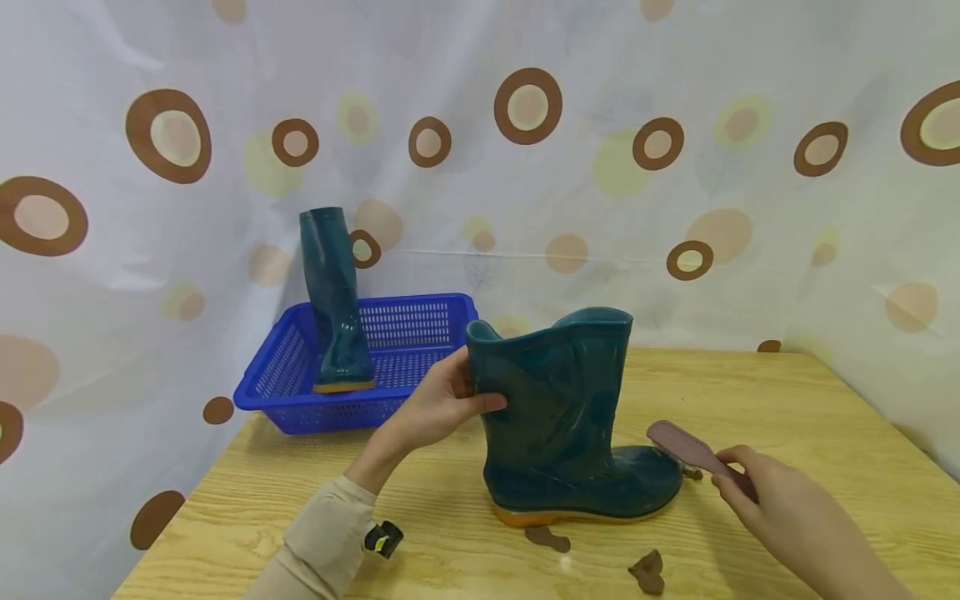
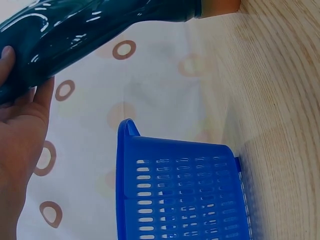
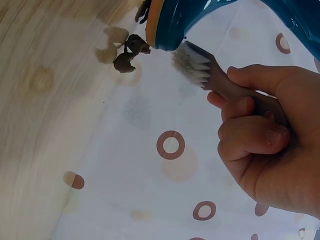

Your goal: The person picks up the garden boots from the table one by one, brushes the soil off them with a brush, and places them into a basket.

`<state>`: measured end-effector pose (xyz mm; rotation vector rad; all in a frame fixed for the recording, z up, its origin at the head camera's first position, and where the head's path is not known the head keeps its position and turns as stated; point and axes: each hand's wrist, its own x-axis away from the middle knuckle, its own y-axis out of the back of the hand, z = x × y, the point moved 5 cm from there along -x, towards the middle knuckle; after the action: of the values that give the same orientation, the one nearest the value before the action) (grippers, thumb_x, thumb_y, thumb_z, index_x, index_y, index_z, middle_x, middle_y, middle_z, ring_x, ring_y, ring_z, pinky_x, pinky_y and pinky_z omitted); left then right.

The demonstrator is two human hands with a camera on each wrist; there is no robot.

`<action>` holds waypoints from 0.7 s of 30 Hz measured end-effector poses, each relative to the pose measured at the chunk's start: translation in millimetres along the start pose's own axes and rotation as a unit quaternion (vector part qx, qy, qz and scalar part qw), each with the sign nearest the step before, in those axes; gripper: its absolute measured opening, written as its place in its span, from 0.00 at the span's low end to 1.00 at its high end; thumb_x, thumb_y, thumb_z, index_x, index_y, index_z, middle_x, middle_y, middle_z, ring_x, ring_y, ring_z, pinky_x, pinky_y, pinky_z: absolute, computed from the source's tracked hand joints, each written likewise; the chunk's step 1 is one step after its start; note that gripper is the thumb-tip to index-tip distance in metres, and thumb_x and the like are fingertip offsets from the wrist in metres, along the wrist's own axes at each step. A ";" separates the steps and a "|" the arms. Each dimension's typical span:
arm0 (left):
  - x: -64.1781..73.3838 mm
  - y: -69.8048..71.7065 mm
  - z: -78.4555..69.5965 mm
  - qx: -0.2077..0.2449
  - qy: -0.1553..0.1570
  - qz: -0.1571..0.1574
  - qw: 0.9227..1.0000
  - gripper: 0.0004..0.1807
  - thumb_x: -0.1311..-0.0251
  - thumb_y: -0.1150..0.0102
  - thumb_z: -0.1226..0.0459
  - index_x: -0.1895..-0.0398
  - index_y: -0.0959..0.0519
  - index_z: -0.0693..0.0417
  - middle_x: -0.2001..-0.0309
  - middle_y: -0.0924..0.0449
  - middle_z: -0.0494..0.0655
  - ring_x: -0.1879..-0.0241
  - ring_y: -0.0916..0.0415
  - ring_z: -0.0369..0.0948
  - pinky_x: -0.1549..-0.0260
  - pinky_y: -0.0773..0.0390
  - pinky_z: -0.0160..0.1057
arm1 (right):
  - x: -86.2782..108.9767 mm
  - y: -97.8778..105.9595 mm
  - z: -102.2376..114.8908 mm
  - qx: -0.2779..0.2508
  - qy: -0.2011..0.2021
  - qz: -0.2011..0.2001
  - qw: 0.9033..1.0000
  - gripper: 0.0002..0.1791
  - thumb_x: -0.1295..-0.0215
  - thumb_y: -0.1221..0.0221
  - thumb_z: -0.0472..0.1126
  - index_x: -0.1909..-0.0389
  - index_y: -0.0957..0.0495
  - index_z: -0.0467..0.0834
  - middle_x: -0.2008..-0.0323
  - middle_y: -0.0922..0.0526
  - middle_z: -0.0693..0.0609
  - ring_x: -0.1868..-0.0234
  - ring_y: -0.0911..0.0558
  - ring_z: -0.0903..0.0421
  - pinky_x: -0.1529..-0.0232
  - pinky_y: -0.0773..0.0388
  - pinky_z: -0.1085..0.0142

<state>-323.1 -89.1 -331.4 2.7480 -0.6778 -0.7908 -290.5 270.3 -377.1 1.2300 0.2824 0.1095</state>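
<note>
A dark teal rubber boot (image 1: 555, 417) with a yellowish sole stands upright on the wooden table, its toe to the right. My left hand (image 1: 442, 400) grips the back of its shaft near the top; the left wrist view shows thumb and fingers round the shaft (image 2: 75, 40). In my right hand (image 1: 787, 508) is a scrubbing brush (image 1: 686, 447), held by its handle. Its pale bristles (image 3: 190, 65) are at the boot's toe; the head view cannot tell whether they touch. Brown dried-leaf-like scraps (image 1: 647, 572) lie before the boot, and others (image 3: 131, 52) by its toe.
At the back left, a blue plastic basket (image 1: 322, 412) with slotted walls stands on the table (image 1: 750, 392). Inside it a second teal boot (image 1: 330, 292) stands upright. A white curtain (image 1: 465, 208) with brown ring patterns hangs behind and beside the table.
</note>
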 end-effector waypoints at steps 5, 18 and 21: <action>0.1 -0.3 -0.4 0.000 0.005 -0.001 1.000 0.25 0.37 0.38 0.72 0.37 0.32 0.60 0.46 0.22 0.62 0.51 0.18 0.46 0.50 0.16 0.45 | 5.3 7.6 -0.1 0.005 -0.002 -0.033 0.999 0.17 0.26 0.46 0.44 0.49 0.23 0.34 0.76 0.21 0.56 0.78 0.29 0.63 0.76 0.32 0.68; 1.6 -2.2 -4.9 0.010 -0.005 0.014 1.000 0.26 0.37 0.38 0.73 0.36 0.32 0.59 0.44 0.24 0.62 0.48 0.18 0.46 0.49 0.16 0.45 | 5.5 4.3 10.0 -0.018 0.010 -0.004 1.000 0.16 0.27 0.44 0.45 0.48 0.22 0.38 0.74 0.19 0.58 0.79 0.30 0.66 0.77 0.34 0.70; 1.3 -2.4 -5.2 0.014 -0.006 0.018 1.000 0.26 0.37 0.39 0.73 0.36 0.33 0.59 0.43 0.24 0.61 0.47 0.19 0.46 0.49 0.16 0.46 | 5.4 5.3 3.2 0.002 0.007 -0.012 1.000 0.15 0.27 0.44 0.42 0.49 0.23 0.35 0.72 0.18 0.56 0.76 0.27 0.65 0.76 0.32 0.69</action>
<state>-318.4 -87.3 -328.4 2.7496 -0.7456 -0.7967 -284.1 270.4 -372.0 1.2290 0.3091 0.0970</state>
